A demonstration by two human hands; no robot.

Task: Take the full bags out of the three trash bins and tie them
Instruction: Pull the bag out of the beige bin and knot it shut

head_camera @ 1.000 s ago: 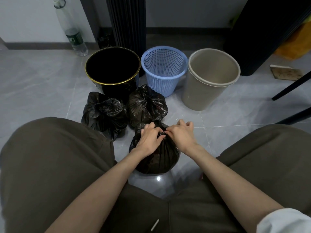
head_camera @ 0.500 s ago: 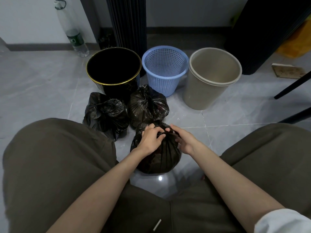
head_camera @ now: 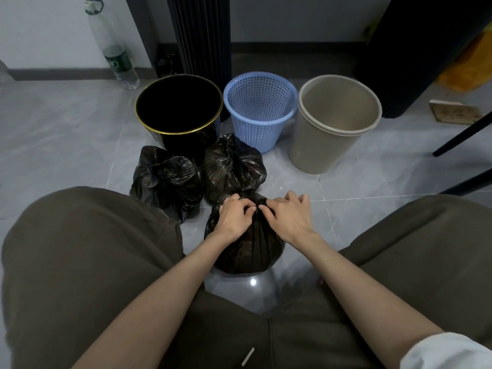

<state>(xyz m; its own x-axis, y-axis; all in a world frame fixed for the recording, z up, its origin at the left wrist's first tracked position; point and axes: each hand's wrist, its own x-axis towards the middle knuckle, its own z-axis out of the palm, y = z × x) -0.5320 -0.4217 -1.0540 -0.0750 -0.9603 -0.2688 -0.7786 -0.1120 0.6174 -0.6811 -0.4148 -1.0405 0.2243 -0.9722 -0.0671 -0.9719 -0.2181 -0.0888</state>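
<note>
1. Leaning on the wall at far left is a clear plastic bottle [head_camera: 117, 59], well apart from the rest.
2. The black bin [head_camera: 183, 145] with the gold rim stands on the tiled floor [head_camera: 66, 145]. Just in front of it sits the first bag [head_camera: 165, 179], bunched shut at the top, with the second bag [head_camera: 231, 166] right beside it, also bunched shut.
3. The left hand [head_camera: 234, 219] has its fingers curled, its grip pinching the gathered neck of the third bag [head_camera: 247, 251]. That bag sits on the floor between the person's knees.
4. The right hand [head_camera: 290, 217] pinches the same neck from the other side with thumb and forefinger, its other fingers loosely spread.
5. The blue mesh bin [head_camera: 261, 129] and the beige bin [head_camera: 319, 150] both show bare insides.
</note>
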